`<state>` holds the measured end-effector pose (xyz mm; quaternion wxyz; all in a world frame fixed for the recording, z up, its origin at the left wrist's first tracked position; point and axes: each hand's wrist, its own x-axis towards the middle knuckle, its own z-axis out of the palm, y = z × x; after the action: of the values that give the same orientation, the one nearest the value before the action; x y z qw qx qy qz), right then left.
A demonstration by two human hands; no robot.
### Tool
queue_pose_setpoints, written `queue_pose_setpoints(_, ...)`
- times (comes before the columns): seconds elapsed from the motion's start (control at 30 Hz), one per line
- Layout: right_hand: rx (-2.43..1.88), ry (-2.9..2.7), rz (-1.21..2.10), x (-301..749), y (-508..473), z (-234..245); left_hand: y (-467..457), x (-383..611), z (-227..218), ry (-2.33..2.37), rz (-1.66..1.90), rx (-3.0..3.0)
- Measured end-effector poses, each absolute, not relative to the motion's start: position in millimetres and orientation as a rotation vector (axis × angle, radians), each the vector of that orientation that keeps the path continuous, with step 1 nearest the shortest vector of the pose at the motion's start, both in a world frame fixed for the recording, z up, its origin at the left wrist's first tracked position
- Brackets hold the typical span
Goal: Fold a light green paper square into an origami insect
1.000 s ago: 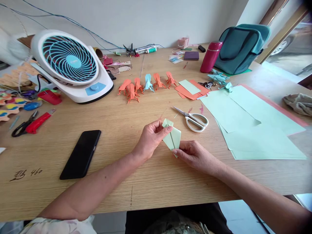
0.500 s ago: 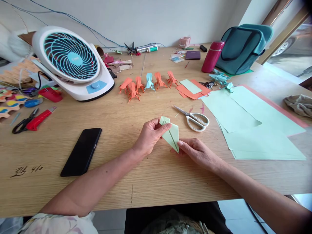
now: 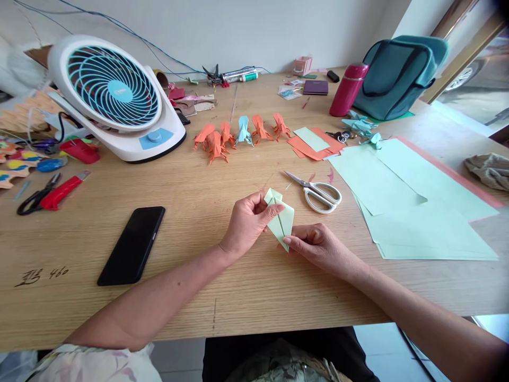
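Observation:
A folded piece of pale green paper [image 3: 287, 216], kite-shaped with a slit down its middle, is held above the table between both hands. My left hand [image 3: 250, 220] grips its upper left side, thumb on top and fingers behind. My right hand [image 3: 318, 246] pinches it near the lower point between thumb and fingers; the fingertips under the paper are hidden. White-handled scissors [image 3: 323, 197] lie just beyond my right hand. Farther back stand several folded orange paper figures [image 3: 260, 130] and one light blue paper figure [image 3: 243, 131].
Large green paper sheets [image 3: 433, 233] lie to the right, with orange paper pieces [image 3: 316, 153] behind the scissors. A black phone [image 3: 132, 245] lies at left, near a white fan [image 3: 155, 139]. A red bottle [image 3: 349, 90] and a teal bag [image 3: 392, 79] stand at the back right.
My left thumb has shifted slightly right on the paper, and the paper is turned a little more upright. My right thumb has slid a little left, closer to the lower point.

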<state>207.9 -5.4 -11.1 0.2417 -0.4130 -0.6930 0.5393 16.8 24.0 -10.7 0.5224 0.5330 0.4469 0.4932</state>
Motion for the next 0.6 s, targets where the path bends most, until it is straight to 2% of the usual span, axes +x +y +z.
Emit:
queue_pose_setpoints(0.4, -1.193, -1.881, 1.353, 205.2, -5.5, -12.8, 22.1, 16.7, -4.4, 1.056, 1.080, 1.245)
queue_pose_setpoints(0.6, -1.192, -1.905, 1.367, 206.3, -6.7, -11.7, 20.2, 18.0, -2.5, 1.031, 0.985, 1.050)
